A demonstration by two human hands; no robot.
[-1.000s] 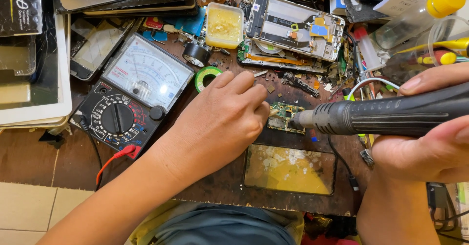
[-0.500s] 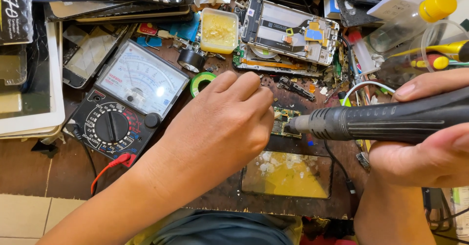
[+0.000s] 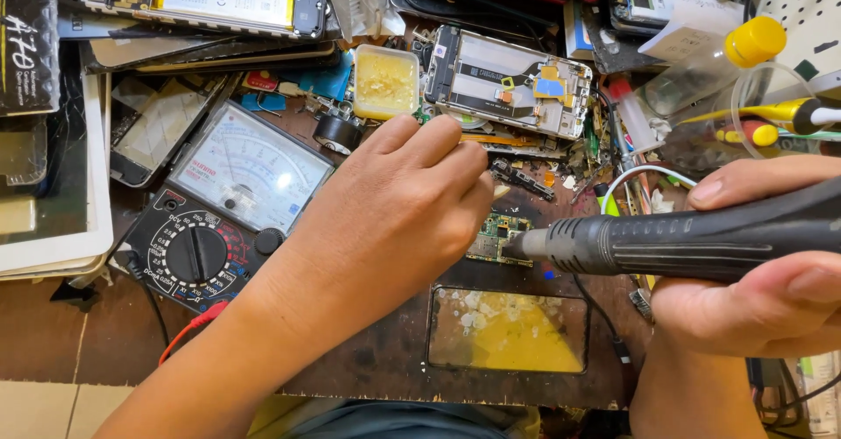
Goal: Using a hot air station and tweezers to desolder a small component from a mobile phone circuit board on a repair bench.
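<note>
My left hand lies curled over the worn brown bench, fingers pressed down on the left edge of a small green circuit board. My right hand grips a thick black rotary tool held level, its tip touching the board's right side. The board is partly hidden under my left fingers and the tool's nose.
A black analog multimeter with a red lead lies at the left. Behind the hands sit a yellow paste tub, an opened phone frame, a yellow-capped bottle and stacked phone parts. A yellow-stained glass panel lies near the front edge.
Both hands and the tool have stayed on the board; my left hand has edged slightly left and the view has shifted a little.
</note>
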